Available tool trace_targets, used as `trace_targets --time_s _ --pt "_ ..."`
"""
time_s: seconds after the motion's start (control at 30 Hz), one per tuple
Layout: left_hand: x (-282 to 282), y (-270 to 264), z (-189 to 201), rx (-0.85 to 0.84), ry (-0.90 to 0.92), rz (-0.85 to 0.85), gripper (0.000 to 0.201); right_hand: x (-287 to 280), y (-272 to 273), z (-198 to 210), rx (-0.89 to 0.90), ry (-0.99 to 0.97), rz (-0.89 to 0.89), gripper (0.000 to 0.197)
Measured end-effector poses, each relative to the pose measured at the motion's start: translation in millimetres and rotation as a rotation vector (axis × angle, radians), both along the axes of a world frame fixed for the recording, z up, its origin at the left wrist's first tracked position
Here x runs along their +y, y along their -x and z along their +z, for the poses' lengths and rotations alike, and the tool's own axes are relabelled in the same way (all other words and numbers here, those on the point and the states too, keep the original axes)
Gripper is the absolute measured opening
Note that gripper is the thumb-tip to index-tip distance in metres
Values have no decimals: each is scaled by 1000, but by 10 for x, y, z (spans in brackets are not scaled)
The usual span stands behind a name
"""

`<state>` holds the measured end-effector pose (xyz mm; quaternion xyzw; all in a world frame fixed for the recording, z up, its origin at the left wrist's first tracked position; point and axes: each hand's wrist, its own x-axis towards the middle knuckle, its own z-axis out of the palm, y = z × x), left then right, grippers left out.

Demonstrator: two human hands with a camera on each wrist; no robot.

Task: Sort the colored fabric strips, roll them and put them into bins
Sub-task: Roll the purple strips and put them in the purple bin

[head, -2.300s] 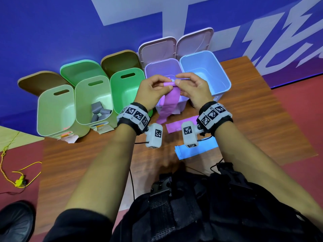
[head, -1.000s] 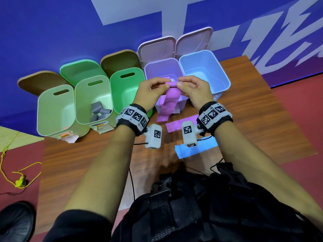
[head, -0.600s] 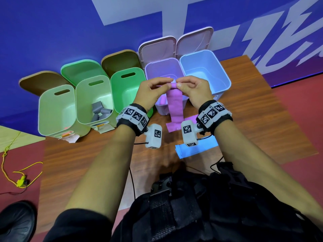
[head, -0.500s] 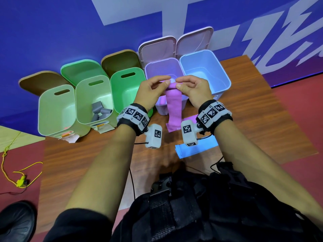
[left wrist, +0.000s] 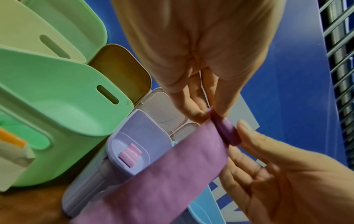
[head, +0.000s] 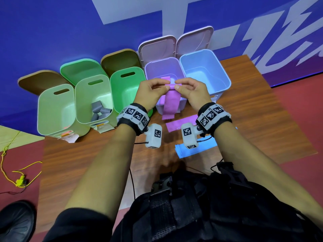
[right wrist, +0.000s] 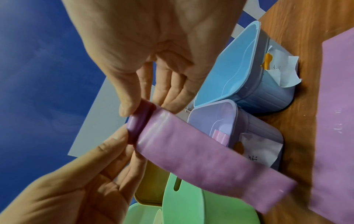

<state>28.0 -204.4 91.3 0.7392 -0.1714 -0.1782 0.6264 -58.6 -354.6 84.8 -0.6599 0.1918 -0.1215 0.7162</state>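
Note:
Both hands hold a purple fabric strip (head: 172,103) in the air over the front of the lilac bin (head: 148,67). My left hand (head: 166,85) and right hand (head: 177,85) pinch the two ends of its rolled top (left wrist: 228,133). The loose tail (right wrist: 201,151) hangs down in front of the bin. A small pink roll (left wrist: 130,154) lies inside the lilac bin. Another purple strip (head: 181,123) and a light blue strip (head: 197,149) lie flat on the table under my wrists.
A light blue bin (head: 225,75) stands right of the lilac one. Three green bins (head: 122,91) stand to the left; the middle one holds several grey rolls (head: 100,110). All lids lean open against the blue wall. Paper tags (head: 103,128) lie by the bins.
The roll between my fingers has grown and the hanging tail has shortened. The tail swung from slanting left to hanging straight down. Both hands stayed over the lilac bin.

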Motion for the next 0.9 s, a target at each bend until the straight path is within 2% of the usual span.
trace_targets --time_s 0.23,0.43,0.7,0.9 --pt "-9 25 10 -10 -8 -18 21 -14 -14 47 8 64 4 19" --pt "0 29 -20 29 29 -49 9 -11 -22 44 -13 77 -21 22" --pt "9 16 -26 -26 2 -29 18 -16 -22 26 -39 34 44 30" --pt "13 30 17 -84 -10 -43 19 -3 -54 -40 -16 10 39 16"
